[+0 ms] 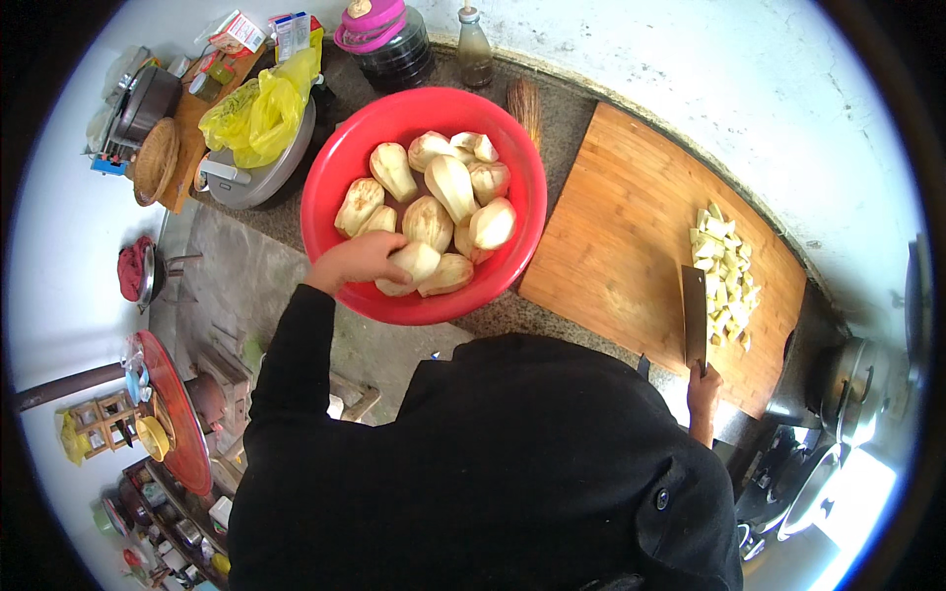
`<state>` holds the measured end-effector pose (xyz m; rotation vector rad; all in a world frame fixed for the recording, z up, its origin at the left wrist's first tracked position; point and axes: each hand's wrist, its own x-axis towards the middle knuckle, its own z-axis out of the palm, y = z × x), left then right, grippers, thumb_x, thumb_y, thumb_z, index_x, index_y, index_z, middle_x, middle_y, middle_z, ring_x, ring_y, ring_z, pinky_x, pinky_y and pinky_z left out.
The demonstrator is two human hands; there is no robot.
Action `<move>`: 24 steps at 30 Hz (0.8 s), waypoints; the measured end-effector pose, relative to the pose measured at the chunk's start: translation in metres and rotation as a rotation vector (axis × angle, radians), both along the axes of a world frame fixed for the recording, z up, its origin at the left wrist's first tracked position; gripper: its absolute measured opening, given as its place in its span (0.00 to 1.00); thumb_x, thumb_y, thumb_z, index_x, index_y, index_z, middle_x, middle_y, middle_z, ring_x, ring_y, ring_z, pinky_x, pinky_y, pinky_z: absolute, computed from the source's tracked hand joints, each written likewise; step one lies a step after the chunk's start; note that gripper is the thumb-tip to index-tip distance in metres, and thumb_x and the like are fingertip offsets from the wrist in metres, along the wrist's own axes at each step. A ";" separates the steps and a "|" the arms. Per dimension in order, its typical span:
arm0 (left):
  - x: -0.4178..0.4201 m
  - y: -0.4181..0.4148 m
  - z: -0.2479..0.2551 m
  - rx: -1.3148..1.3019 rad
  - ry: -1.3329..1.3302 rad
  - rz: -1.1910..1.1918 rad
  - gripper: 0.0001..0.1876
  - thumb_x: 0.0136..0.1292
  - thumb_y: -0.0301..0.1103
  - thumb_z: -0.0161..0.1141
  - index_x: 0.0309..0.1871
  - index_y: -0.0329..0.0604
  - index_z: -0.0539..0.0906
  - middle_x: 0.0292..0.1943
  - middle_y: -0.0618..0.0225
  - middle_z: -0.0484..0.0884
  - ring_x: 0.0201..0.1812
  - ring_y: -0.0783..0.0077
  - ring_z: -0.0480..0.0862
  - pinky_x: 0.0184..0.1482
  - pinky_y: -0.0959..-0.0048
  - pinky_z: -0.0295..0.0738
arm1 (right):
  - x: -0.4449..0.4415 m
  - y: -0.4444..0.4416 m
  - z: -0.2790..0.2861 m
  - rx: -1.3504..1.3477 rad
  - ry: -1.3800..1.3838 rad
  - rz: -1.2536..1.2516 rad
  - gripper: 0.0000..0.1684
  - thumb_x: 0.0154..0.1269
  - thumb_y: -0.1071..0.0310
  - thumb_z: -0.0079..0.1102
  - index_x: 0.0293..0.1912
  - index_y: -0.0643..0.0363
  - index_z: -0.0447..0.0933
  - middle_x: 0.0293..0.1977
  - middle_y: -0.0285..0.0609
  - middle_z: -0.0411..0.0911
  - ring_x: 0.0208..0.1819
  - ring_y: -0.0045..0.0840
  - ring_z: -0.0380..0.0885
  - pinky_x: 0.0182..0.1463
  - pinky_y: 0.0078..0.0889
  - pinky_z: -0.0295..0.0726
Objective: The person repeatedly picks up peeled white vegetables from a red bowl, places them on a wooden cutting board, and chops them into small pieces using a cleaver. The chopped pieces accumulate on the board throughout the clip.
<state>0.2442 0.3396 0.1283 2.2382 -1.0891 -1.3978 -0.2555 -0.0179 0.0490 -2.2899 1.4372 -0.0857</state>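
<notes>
My left hand (366,262) reaches over the near rim of a red plastic basin (528,251), its fingers around a peeled, pale root vegetable (416,260). Several more peeled pieces (451,185) lie in the basin, some with brownish streaks. To the right, my right hand (703,391) grips the handle of a cleaver (695,314). The blade stands on a wooden cutting board (613,221), against the left side of a pile of pale diced chunks (724,273).
A straw brush (525,111), a glass bottle (474,55) and a large jar with a pink lid (392,52) stand behind the basin. A lidded pot (259,181) bearing a yellow plastic bag (262,111) is at the left. A metal pot (857,391) sits right of the board.
</notes>
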 end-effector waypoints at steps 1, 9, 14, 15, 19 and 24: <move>0.001 0.001 0.003 -0.106 0.172 0.176 0.22 0.53 0.33 0.66 0.51 0.34 0.77 0.43 0.62 0.82 0.44 0.68 0.81 0.50 0.72 0.74 | 0.001 0.001 0.001 0.006 -0.022 -0.001 0.17 0.64 0.61 0.53 0.33 0.69 0.77 0.22 0.59 0.75 0.25 0.44 0.77 0.31 0.44 0.72; 0.016 -0.008 -0.005 -0.601 0.644 0.951 0.23 0.65 0.38 0.60 0.57 0.32 0.72 0.50 0.62 0.79 0.51 0.70 0.80 0.54 0.68 0.76 | -0.003 -0.002 -0.005 0.009 -0.069 -0.008 0.14 0.63 0.63 0.54 0.33 0.67 0.77 0.21 0.58 0.74 0.25 0.43 0.77 0.32 0.43 0.73; 0.032 -0.008 -0.013 -0.740 0.720 1.289 0.24 0.66 0.41 0.60 0.58 0.34 0.71 0.52 0.61 0.78 0.54 0.66 0.79 0.56 0.65 0.75 | 0.000 0.000 -0.004 -0.036 -0.069 0.003 0.12 0.62 0.66 0.55 0.29 0.67 0.76 0.18 0.55 0.71 0.21 0.38 0.74 0.29 0.41 0.71; 0.034 -0.007 -0.011 -0.751 0.710 1.333 0.24 0.66 0.41 0.60 0.58 0.34 0.71 0.52 0.61 0.78 0.54 0.66 0.79 0.57 0.65 0.75 | 0.000 0.000 -0.003 -0.021 -0.048 0.000 0.13 0.62 0.64 0.54 0.31 0.67 0.76 0.19 0.56 0.73 0.23 0.40 0.75 0.31 0.42 0.72; 0.056 0.020 -0.024 -0.647 0.651 1.193 0.19 0.68 0.42 0.57 0.52 0.35 0.77 0.46 0.59 0.81 0.49 0.63 0.81 0.51 0.63 0.77 | -0.001 -0.002 -0.001 0.018 0.002 -0.004 0.17 0.63 0.60 0.54 0.33 0.68 0.77 0.22 0.58 0.75 0.26 0.44 0.78 0.33 0.43 0.73; 0.036 0.020 -0.039 0.090 -0.463 0.390 0.26 0.52 0.46 0.68 0.49 0.38 0.78 0.44 0.55 0.81 0.47 0.47 0.79 0.50 0.59 0.76 | -0.003 -0.003 -0.004 -0.008 -0.019 -0.002 0.16 0.63 0.61 0.54 0.32 0.67 0.76 0.21 0.58 0.75 0.25 0.45 0.77 0.32 0.44 0.73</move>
